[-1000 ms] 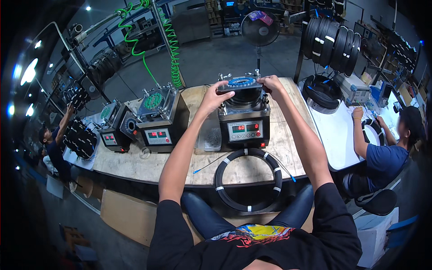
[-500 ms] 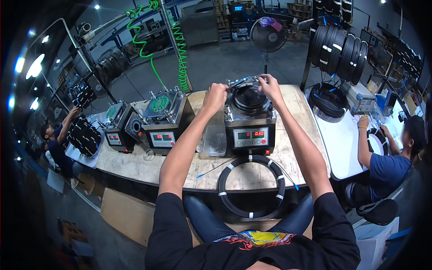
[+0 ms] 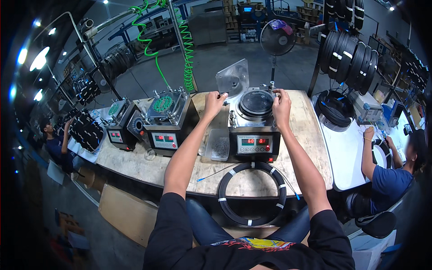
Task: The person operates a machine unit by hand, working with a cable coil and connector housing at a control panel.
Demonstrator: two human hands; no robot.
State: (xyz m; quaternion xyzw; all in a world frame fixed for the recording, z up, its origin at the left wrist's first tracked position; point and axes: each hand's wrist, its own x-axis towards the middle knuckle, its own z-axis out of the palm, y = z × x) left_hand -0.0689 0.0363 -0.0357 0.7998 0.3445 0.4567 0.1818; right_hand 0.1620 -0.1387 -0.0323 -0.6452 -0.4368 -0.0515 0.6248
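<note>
L hand [image 3: 213, 105] is closed on the near lower corner of a metal plate [image 3: 232, 76]; plate is tilted up steeply, at the rear L of the middle mach. [image 3: 254, 127], & whether mach. is touched by it can't be told. R hand [image 3: 281, 107] is held at the rear R corner post [image 3: 272, 86]; gripped or just touched, can't tell. Round dark disc [image 3: 257, 101] is seen uncovered on top, btwn the two hands. Mach. is set on the wooden bench [image 3: 130, 162], w/ a clear tray [image 3: 220, 149] just L of it. Black cable coil [image 3: 222, 190] is laid in front, partly past the bench edge, its blue-tipped ends [image 3: 297, 196] splayed to either side.

Risks, as judged: plate could be dropped or swung into disc or post, since it's held one-handed by a corner, w/ most of its weight prob. well off the grip. Disc could be scratched or dirtied if knocked while exposed. R hand could be nipped if plate were brought down on the post. Coil could be dragged off if a loose end were snagged.
</note>
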